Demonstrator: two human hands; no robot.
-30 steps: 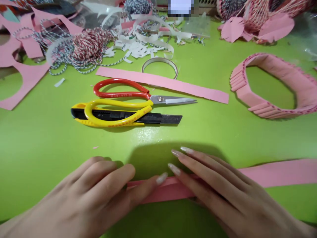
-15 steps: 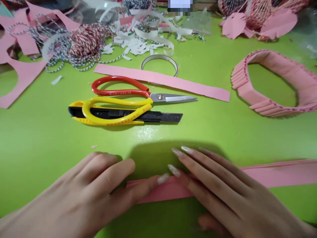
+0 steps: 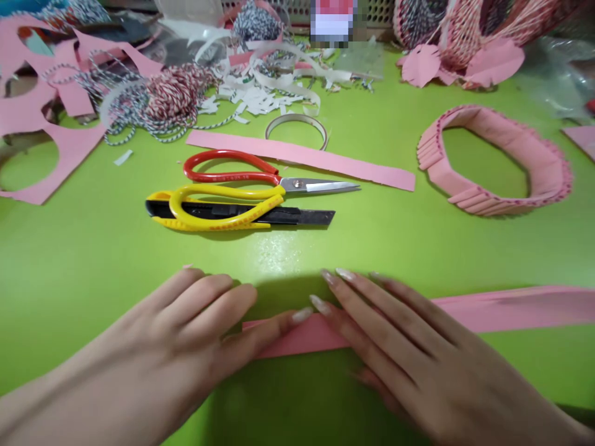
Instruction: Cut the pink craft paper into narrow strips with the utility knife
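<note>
A long pink paper strip (image 3: 307, 337) lies across the table under both my hands, and its right part (image 3: 511, 310) runs out past the picture's edge. With its fingers curled, my left hand (image 3: 195, 328) presses its thumb along the strip's left end. My right hand (image 3: 400, 341) lies over the strip with long fingers stretched out, their tips just beyond the top edge. Its thumb is blurred and partly hidden below. Farther off are scissors (image 3: 297, 184) with one red and one yellow handle, resting partly on a yellow and black utility knife (image 3: 279, 217) with its blade out.
Behind the scissors lie a shorter pink paper strip (image 3: 302, 157) and a tape roll (image 3: 297, 118). A pleated pink paper ring (image 3: 534, 155) stands at right. Twine (image 3: 171, 96), white paper scraps (image 3: 264, 96) and cut pink paper (image 3: 74, 152) clutter the back left.
The view has tilted up and shifted slightly. Both hands stay on the strip in nearly the same pose. The strip's right part now appears higher.
</note>
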